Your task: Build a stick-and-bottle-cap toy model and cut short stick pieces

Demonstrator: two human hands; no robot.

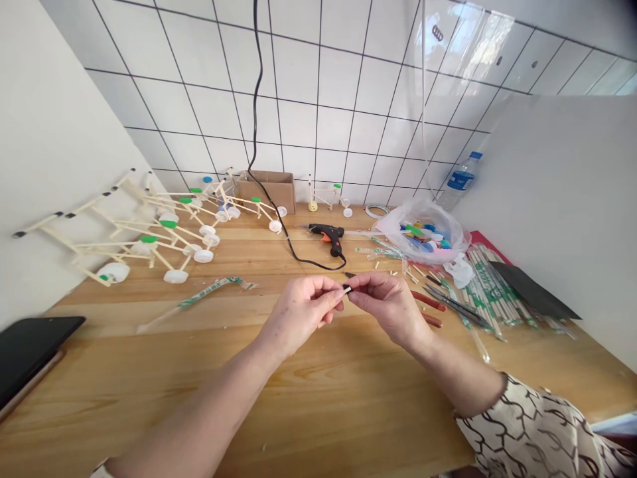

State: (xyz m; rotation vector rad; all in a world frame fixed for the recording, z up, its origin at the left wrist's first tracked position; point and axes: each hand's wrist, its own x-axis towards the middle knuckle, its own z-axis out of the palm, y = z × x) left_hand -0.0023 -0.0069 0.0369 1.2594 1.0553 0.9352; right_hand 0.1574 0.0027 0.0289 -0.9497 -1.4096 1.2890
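My left hand (298, 309) and my right hand (388, 304) meet fingertip to fingertip over the middle of the wooden table. Pinched in the left fingers is a short pale stick piece (347, 291). The right thumb and fingers grip a small black strip (348, 287) against that stick; how far it wraps round is hidden. Just behind the hands lies a black hot glue gun (327, 235) with an orange trigger. Red-handled pliers (430, 302) lie partly behind my right hand, beside dark scissors (458, 307).
Stick-built bicycle models (149, 242) with bottle-cap wheels crowd the left. A cardboard box (271, 191) stands by the tiled wall. At right are a plastic bag (398, 229) of caps, wrapped chopsticks (490, 282), a black sheet (535, 292) and a water bottle (460, 180). A black cord (256, 86) hangs down.
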